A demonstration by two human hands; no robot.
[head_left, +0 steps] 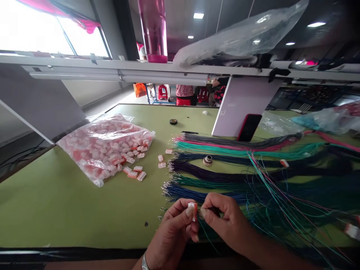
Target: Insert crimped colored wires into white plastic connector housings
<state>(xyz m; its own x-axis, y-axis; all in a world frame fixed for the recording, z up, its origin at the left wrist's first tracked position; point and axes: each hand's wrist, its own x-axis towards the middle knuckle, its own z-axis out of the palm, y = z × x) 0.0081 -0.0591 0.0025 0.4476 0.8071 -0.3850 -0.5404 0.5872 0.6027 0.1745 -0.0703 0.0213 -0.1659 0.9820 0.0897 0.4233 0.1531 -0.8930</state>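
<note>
My left hand (pixel 180 225) pinches a small white and orange connector housing (pixel 194 210) between thumb and fingers, low in the middle of the view. Close at its right side, my right hand (pixel 222 215) is closed, thumb against forefinger, on a thin wire whose end is mostly hidden by the fingertips. A green wire (pixel 206 234) hangs below the two hands. Just beyond them lie bundles of blue wires (pixel 194 192), green wires (pixel 191 181) and dark wires (pixel 194 169), their metal-tipped ends pointing left.
A clear plastic bag (pixel 104 140) of connector housings lies open at left, several loose housings (pixel 137 168) beside it. A tape roll (pixel 173 122), a metal ring-shaped piece (pixel 208 160) and a phone (pixel 249 127) are farther back. Above runs a shelf (pixel 146 69). People sit beyond the table.
</note>
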